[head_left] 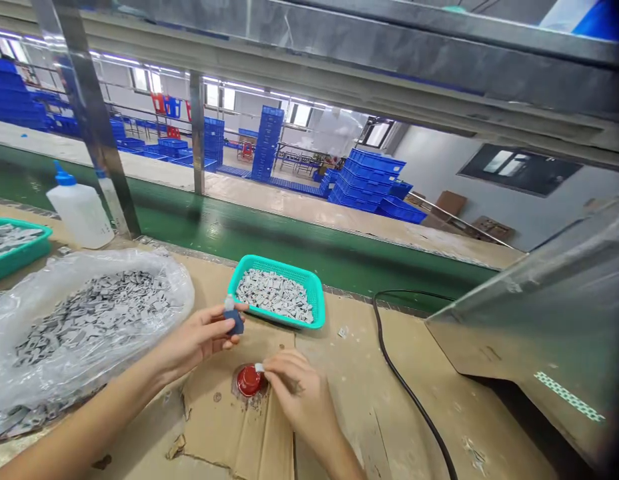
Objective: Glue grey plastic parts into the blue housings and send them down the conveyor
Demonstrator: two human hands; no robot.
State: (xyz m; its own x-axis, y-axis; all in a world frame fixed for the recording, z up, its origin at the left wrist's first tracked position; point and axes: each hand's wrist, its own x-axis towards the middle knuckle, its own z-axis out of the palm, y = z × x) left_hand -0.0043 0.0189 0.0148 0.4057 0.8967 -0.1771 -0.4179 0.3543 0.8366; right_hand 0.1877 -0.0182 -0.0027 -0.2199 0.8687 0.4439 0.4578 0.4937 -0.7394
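Note:
My left hand (197, 341) pinches a dark blue block (235, 322) between thumb and fingers. A small pale piece (229, 303) shows at the block's upper end; whether it is joined to it I cannot tell. My right hand (303, 393) is closed in a pinch on a small light grey plastic piece (259, 367), held at the edge of a red round pot-like object (249, 381). That red object sits in a dark stain on a cardboard sheet (214, 427). Just beyond both hands stands a teal basket (317, 300) of small light grey pieces (274, 293).
A clear plastic bag (182, 287) of grey pieces lies at the left, near a white bottle (82, 213) with a blue cap. Another teal basket (37, 248) is farther left. A black cable (397, 373) and a metal panel (539, 333) are at the right. Behind runs a green belt (224, 230).

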